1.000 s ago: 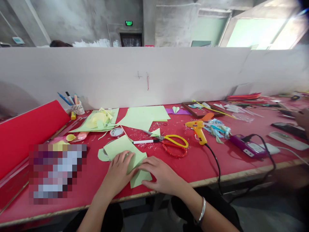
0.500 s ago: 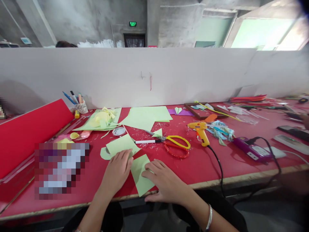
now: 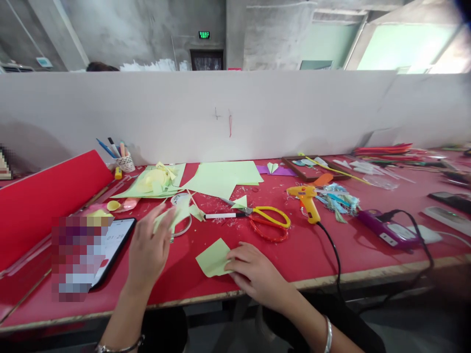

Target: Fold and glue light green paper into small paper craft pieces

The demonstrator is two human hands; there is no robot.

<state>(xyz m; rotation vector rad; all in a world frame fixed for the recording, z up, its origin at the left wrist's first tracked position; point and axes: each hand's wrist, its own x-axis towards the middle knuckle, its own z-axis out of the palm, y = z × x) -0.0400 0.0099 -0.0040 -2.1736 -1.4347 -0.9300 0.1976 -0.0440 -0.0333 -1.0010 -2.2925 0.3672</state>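
Green paper scraps (image 3: 182, 211) are showing beside the left hand (image 3: 147, 245), which is spreading loosely; whether it is gripping them I cannot tell. Rightward, a green square (image 3: 212, 259) is sitting near the front, the right hand (image 3: 257, 275) clamping its right side. Beyond, scissors (image 3: 253, 209), then a glue gun (image 3: 309, 202) are lying.

Pens (image 3: 112, 143) are held in a cup (image 3: 126, 163) by the white wall (image 3: 287, 117). A phone (image 3: 117, 240) is laid on the left. A yellow glue gun (image 3: 308, 202) is set beside blue strips (image 3: 337, 202). A black plug (image 3: 393, 214) is pushed into a purple box (image 3: 382, 233). Above, a green exit sign (image 3: 204, 35) is lit.
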